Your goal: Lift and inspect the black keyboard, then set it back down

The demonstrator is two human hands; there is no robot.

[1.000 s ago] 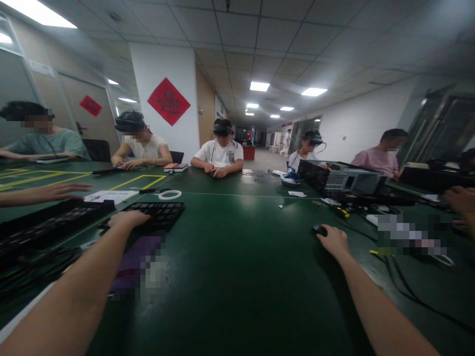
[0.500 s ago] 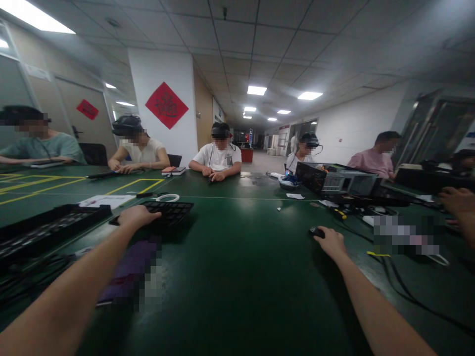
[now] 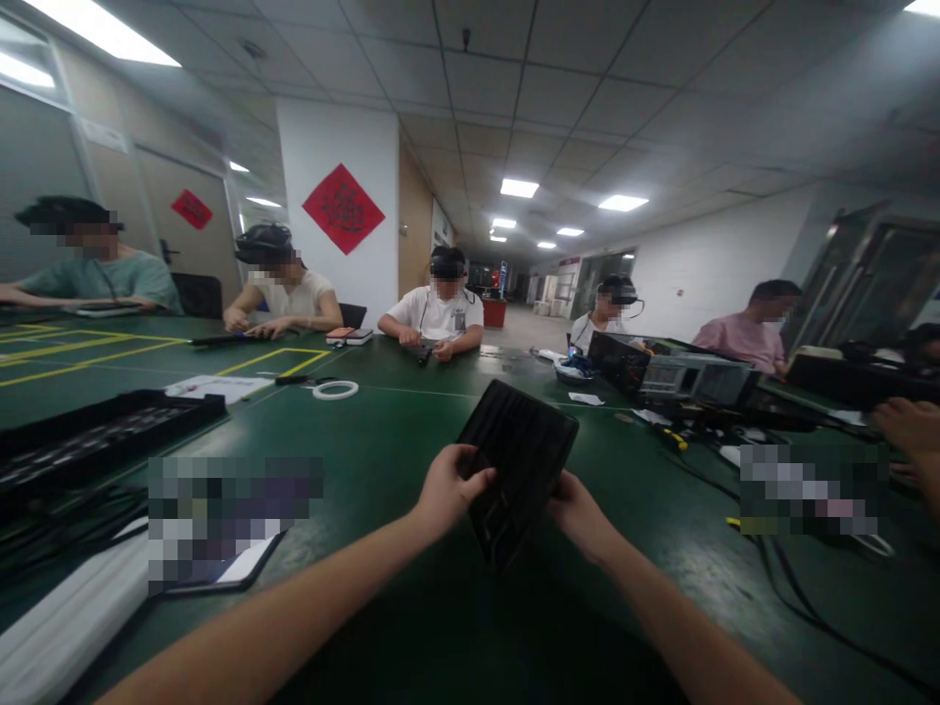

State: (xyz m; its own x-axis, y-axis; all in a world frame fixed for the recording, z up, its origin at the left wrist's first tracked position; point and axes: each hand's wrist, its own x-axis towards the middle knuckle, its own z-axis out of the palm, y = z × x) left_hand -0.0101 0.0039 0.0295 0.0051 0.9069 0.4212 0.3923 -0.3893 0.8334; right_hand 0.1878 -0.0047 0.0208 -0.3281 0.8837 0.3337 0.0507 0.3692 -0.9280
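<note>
In the middle of the head view, a black plastic compartment tray (image 3: 521, 460) is held up and tilted over the table. My left hand (image 3: 449, 490) is closed on its left edge, thumb across the near face. At the lower right edge is my right hand (image 3: 582, 517), closed against the tray with its fingertips hidden behind it. Whether anything else is in the right hand I cannot tell.
A long black tray of small parts (image 3: 110, 441) lies left on the green table (image 3: 382, 421). Near it are a white tape ring (image 3: 336, 390) and a phone-like slab (image 3: 246, 558). An opened computer case (image 3: 676, 372) and cables stand right. Several people sit around.
My left hand has brought the compartment tray from the left to the middle and raised it. My right hand has come in to the tray; the small black object it held is out of sight.
</note>
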